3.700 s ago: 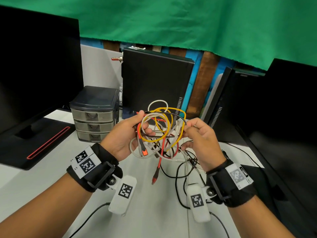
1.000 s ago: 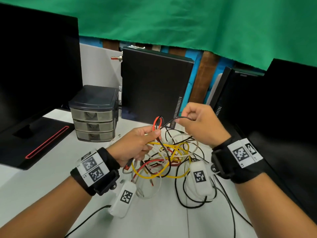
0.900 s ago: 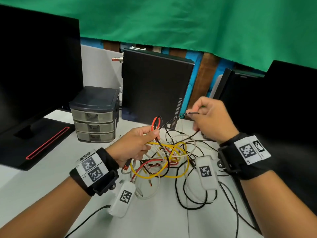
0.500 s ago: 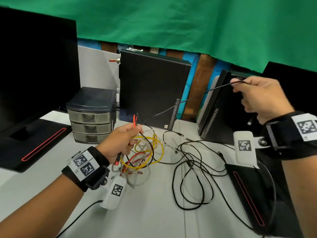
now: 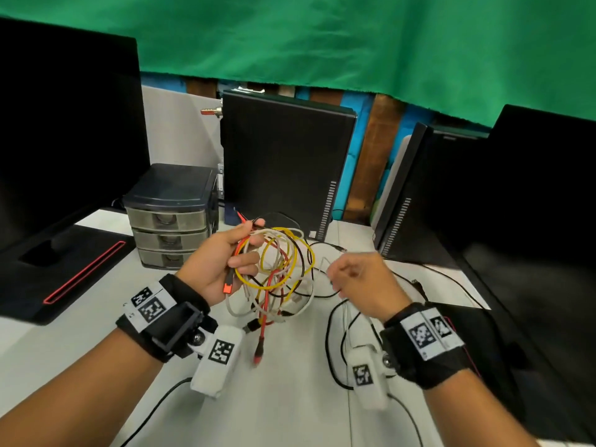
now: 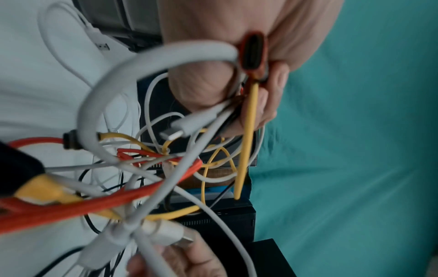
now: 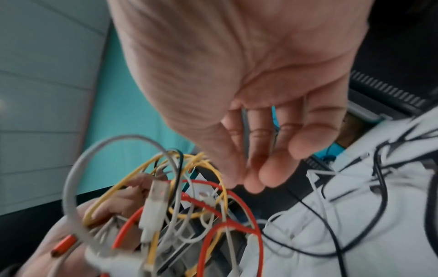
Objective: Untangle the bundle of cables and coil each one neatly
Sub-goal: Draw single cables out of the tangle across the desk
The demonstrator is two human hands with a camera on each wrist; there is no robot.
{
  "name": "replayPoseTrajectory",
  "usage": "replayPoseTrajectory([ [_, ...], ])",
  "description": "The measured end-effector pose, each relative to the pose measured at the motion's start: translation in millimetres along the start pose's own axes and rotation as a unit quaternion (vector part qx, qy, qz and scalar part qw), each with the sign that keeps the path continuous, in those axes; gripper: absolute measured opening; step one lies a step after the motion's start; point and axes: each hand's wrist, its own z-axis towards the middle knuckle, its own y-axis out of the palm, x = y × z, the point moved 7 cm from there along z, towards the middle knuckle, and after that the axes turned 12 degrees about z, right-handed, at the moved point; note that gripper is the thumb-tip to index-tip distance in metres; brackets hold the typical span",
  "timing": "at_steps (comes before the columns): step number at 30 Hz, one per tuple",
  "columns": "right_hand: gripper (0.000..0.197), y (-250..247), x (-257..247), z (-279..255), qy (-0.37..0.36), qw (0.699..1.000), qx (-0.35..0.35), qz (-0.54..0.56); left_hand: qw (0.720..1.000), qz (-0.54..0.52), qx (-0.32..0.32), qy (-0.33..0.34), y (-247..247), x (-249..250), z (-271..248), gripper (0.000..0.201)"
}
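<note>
Picking the next strand out of the tangle

Left hand (image 5: pixel 222 269) gripping the bundle of cables (image 5: pixel 277 269) in curled fingers, raised above the white table (image 5: pixel 290 398), yellow, red and white loops dangling. Right hand (image 5: pixel 361 285) just beside the bundle with fingers loosely bent, holding nothing in the right wrist view. Black cable (image 5: pixel 335 337) lying slack on the table, apart from the bundle. Best to find one free plug, probably the white connector (image 7: pixel 154 206), pinch just behind it and feed it back through the loops rather than tug; hard pulling likely to tighten knots. Left grip kept firm, loops kept loose.
</note>
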Motion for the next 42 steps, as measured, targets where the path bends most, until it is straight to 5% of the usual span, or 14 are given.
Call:
replayPoseTrajectory([
  [5, 0.011, 39, 11, -11, 0.042, 0.990, -0.104, 0.081, 0.996, -0.084, -0.032, -0.024, 4, -3, -1, 0.023],
  [13, 0.035, 57, -6, -12, -0.013, 0.960, -0.113, 0.255, 0.996, -0.094, -0.005, -0.006, 5, -1, -5, 0.020],
  [19, 0.028, 52, -14, -15, -0.036, 0.944, -0.127, 0.303, 0.995, -0.088, 0.031, 0.027, 1, 3, -2, 0.021],
  [23, 0.012, 52, -21, -14, -0.034, 0.929, -0.086, 0.357, 0.996, -0.079, 0.017, 0.038, 8, -4, 1, 0.020],
  [32, 0.019, 14, -14, -13, -0.045, 0.917, 0.040, 0.394, 0.994, -0.091, 0.028, 0.055, -3, 18, -8, 0.036],
  [37, 0.017, -51, 4, -9, -0.057, 0.953, 0.135, 0.266, 0.992, -0.096, 0.014, 0.075, -19, 40, -9, 0.040],
  [42, 0.011, -140, 30, -4, -0.036, 0.923, 0.267, 0.274, 0.993, -0.055, 0.033, 0.096, -45, 57, -7, 0.032],
])
